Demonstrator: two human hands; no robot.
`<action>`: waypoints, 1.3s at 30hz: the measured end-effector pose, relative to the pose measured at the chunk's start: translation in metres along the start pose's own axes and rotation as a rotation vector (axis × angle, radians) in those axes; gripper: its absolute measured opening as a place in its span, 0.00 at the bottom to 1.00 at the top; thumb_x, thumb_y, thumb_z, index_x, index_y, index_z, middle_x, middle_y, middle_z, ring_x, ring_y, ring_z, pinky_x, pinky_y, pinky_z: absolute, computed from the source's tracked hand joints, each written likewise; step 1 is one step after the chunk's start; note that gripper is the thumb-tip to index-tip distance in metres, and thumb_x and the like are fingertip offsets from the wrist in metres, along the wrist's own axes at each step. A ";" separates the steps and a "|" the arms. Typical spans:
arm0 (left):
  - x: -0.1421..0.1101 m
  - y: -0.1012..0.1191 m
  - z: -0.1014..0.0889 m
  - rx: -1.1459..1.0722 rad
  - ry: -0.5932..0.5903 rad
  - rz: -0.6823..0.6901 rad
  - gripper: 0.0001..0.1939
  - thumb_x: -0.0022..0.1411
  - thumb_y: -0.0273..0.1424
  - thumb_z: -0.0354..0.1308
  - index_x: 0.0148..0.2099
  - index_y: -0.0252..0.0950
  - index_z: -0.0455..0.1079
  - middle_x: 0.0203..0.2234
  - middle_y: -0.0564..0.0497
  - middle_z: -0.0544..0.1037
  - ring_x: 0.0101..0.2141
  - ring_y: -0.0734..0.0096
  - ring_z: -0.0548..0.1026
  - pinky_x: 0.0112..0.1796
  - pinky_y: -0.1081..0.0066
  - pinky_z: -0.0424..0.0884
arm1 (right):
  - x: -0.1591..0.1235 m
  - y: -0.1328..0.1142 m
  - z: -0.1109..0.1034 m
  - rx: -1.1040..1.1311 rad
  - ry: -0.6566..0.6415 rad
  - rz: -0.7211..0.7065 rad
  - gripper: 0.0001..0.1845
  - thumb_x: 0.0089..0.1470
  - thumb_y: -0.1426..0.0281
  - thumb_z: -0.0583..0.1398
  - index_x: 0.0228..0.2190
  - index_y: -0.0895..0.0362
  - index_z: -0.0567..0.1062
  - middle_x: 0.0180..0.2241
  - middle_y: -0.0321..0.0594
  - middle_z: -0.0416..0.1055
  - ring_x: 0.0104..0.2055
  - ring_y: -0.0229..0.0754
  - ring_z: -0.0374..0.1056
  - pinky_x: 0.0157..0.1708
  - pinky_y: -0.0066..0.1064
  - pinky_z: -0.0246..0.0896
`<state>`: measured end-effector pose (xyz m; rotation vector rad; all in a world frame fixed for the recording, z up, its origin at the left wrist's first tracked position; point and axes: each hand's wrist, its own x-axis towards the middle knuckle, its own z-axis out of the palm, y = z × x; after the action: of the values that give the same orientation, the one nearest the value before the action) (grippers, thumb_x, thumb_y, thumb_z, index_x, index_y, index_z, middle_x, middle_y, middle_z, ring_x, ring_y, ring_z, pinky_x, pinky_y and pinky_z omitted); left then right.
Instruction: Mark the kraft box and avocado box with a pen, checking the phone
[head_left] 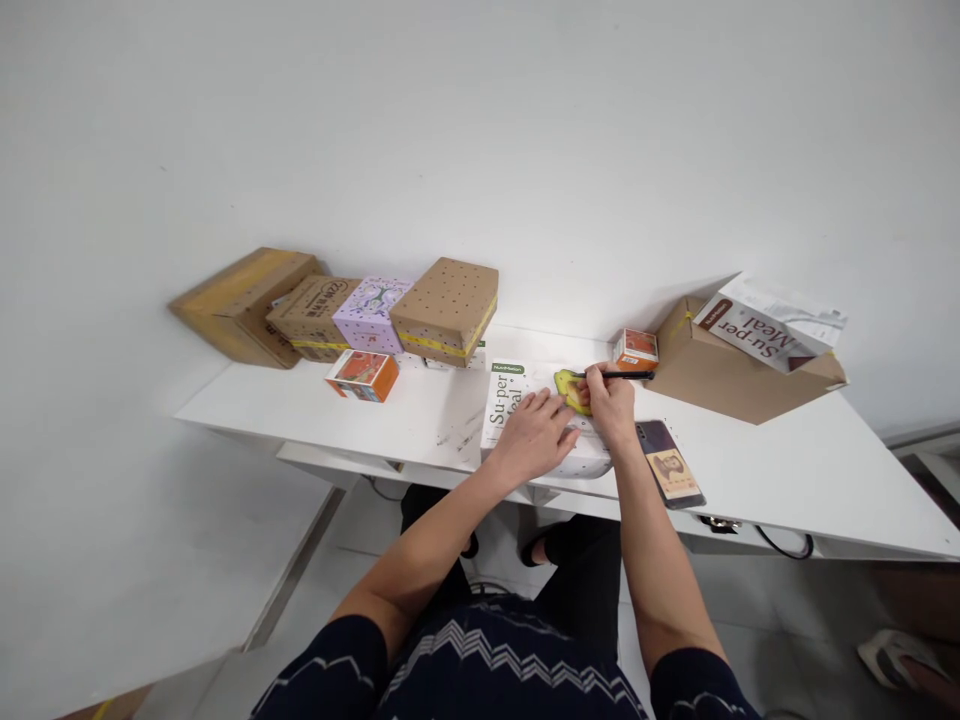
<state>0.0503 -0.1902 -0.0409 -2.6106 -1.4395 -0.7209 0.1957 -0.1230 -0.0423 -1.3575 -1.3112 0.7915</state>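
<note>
A white box point(495, 435) printed "Su-per Meal" lies at the table's front edge, straight before me. On its top shows an avocado picture point(563, 380). My left hand point(531, 435) rests flat on the box top with its fingers stretched out, just left of the avocado. In my right hand point(611, 405) is a slim black pen point(636, 375), pinched between the fingers and lying nearly level over the avocado. Part of the picture is hidden under both hands. A phone point(666, 465) with a picture on its back lies right of my right wrist.
Brown cartons point(446, 305) and a lilac box point(371, 318) line the wall at the left, with an orange box point(363, 375) before them. Another orange box point(636, 348) and a large carton point(735, 385) topped by a folded "Su-per Meal" package point(765, 325) stand at the right.
</note>
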 end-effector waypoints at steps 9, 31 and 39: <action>0.000 -0.001 0.001 -0.005 0.002 0.009 0.16 0.67 0.36 0.48 0.50 0.36 0.70 0.50 0.46 0.74 0.55 0.56 0.66 0.56 0.58 0.62 | 0.001 0.002 -0.001 -0.124 -0.050 -0.051 0.14 0.56 0.58 0.53 0.28 0.55 0.68 0.22 0.36 0.71 0.24 0.39 0.67 0.28 0.29 0.62; -0.001 -0.002 0.004 -0.031 0.009 0.001 0.17 0.67 0.36 0.47 0.53 0.36 0.69 0.53 0.45 0.73 0.57 0.57 0.66 0.56 0.58 0.63 | -0.014 0.091 -0.055 -0.601 0.092 -0.297 0.20 0.59 0.68 0.48 0.50 0.57 0.71 0.50 0.49 0.71 0.49 0.48 0.67 0.50 0.44 0.62; -0.001 -0.003 0.006 -0.031 -0.021 -0.013 0.19 0.68 0.37 0.47 0.54 0.35 0.69 0.54 0.45 0.73 0.58 0.55 0.66 0.57 0.56 0.62 | -0.032 0.106 -0.049 -1.194 -0.426 -0.282 0.26 0.58 0.75 0.50 0.56 0.54 0.70 0.57 0.48 0.68 0.62 0.58 0.53 0.53 0.47 0.55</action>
<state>0.0495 -0.1870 -0.0475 -2.6425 -1.4636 -0.7253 0.2652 -0.1504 -0.1372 -1.8539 -2.4497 0.0087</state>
